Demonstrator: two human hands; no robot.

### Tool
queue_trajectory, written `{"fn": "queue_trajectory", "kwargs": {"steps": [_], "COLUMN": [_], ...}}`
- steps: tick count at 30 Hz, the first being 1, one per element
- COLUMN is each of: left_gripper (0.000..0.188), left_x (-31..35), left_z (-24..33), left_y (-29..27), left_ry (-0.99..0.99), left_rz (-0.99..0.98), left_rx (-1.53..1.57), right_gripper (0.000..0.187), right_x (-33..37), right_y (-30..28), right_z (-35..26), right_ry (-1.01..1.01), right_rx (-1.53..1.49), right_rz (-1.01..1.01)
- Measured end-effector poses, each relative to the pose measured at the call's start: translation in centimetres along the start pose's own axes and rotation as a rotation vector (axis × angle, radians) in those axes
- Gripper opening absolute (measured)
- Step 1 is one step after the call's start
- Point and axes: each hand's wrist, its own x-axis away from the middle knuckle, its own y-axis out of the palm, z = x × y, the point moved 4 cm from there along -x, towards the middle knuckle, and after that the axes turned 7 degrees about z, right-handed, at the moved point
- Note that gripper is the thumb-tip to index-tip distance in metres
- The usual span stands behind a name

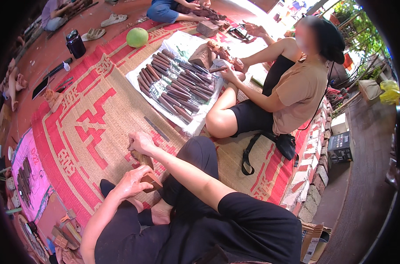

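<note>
red-and-tan woven mat [90, 127] covers the floor, with a white sheet [200, 121] of dark brown carved sticks [175, 90] spread on it and a green ball [137, 37] near its far edge. the left hand [131, 182] is closed around a brown wooden block [150, 179] by the person's knee. the right hand [140, 143] is curled narrow just above the block's upper end; what it grips cannot be told. a second person [292, 86] sits beside the sheet.
</note>
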Motion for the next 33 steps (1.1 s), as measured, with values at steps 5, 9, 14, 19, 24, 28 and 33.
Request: {"fn": "queue_trajectory", "kwargs": {"steps": [5, 9, 14, 19, 24, 28, 33], "left_gripper": [0.037, 0.036, 0.037, 0.039, 0.041, 0.038, 0.039], "left_x": [-0.1, 0.2, 0.2, -0.1, -0.1, 0.6, 0.2], "left_z": [-0.2, -0.1, -0.4, -2.1, 0.0, -0.4, -0.7], "left_y": [0.1, 0.2, 0.2, 0.3, 0.4, 0.0, 0.1], "left_ry": [-0.004, 0.002, -0.014, -0.056, 0.043, 0.007, -0.023], "left_rz": [-0.012, -0.026, 0.002, 0.083, -0.031, -0.007, 0.012], "left_rx": [-0.021, 0.008, 0.055, 0.172, -0.055, 0.029, 0.024], "right_gripper": [0.019, 0.023, 0.020, 0.022, 0.021, 0.022, 0.022], "right_x": [-1.4, -0.8, 1.0, 0.2, -2.7, -0.3, 0.8], "right_y": [1.0, -0.4, -0.6, 0.8, 1.2, -0.8, -0.3], "right_z": [-1.0, 0.5, 0.3, -1.7, -0.3, -0.3, -0.7], "right_ry": [0.031, 0.019, -0.077, -0.053, 0.043, -0.090, -0.069], "right_rx": [0.281, 0.032, -0.157, 0.125, 0.303, -0.062, -0.112], "right_rz": [0.139, 0.264, 0.031, 0.067, 0.186, 0.164, 0.034]}}
